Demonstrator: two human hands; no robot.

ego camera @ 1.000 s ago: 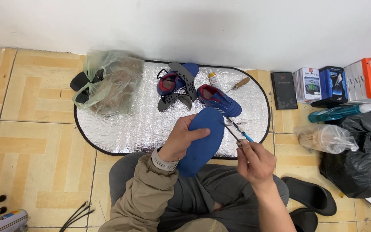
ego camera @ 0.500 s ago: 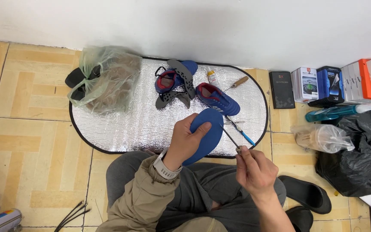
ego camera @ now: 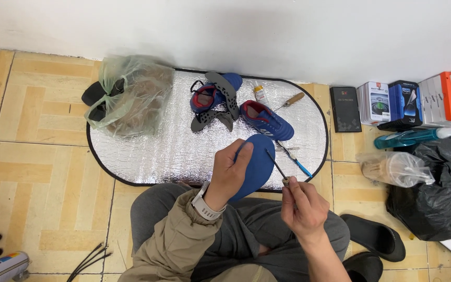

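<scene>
My left hand (ego camera: 229, 172) grips a blue insole (ego camera: 258, 163) from its left side, holding it up above my lap. My right hand (ego camera: 303, 207) pinches a thin awl (ego camera: 276, 166) by its small wooden handle, the metal tip pointing up-left over the insole's right edge. Beyond them, on a silver oval mat (ego camera: 157, 151), lie two blue shoes (ego camera: 265, 120) with red linings and a detached grey studded sole (ego camera: 224, 94).
A green plastic bag (ego camera: 129, 96) holding dark shoes sits on the mat's left end. A small glue bottle (ego camera: 259, 94), a wooden-handled tool (ego camera: 289, 100) and a blue-handled tool (ego camera: 298, 164) lie near the shoes. Boxes (ego camera: 408, 102), a black bag (ego camera: 437, 188) and black slippers (ego camera: 374, 237) are to the right.
The insole has tilted more upright in my left hand. My right hand has brought the awl up so its tip now lies against the insole's right edge.
</scene>
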